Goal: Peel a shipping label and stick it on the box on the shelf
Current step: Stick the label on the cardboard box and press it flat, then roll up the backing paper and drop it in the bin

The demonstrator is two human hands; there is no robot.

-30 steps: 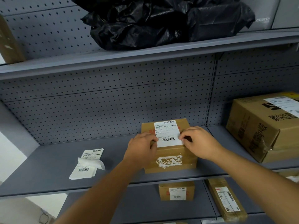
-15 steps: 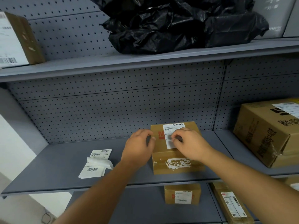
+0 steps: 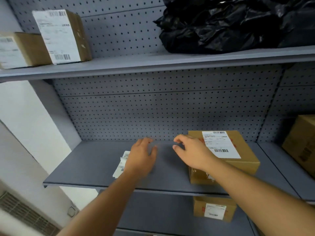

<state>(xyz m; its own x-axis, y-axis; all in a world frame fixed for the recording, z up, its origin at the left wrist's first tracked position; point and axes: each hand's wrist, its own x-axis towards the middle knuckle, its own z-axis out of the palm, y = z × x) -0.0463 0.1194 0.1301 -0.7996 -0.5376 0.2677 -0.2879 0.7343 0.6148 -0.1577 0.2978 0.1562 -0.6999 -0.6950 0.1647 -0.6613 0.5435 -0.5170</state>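
Observation:
A small brown cardboard box (image 3: 245, 155) stands on the grey middle shelf (image 3: 88, 164), right of centre. A white shipping label (image 3: 220, 144) with barcodes lies flat on its top. My right hand (image 3: 192, 152) hovers at the box's left edge, fingers loosely curled, holding nothing. My left hand (image 3: 141, 156) is spread over the bare shelf further left, empty, partly covering the loose label sheets (image 3: 121, 165) that lie there.
Two labelled boxes (image 3: 61, 35) stand on the upper shelf at left, a black plastic bag (image 3: 230, 24) at right. A larger carton (image 3: 301, 147) sits on the right of the middle shelf. Another small box (image 3: 214, 208) is on the lower shelf.
Both hands have come off the box and moved left, the left hand reaching over the loose label sheets. The label stays stuck on the box top. The view has swung left.

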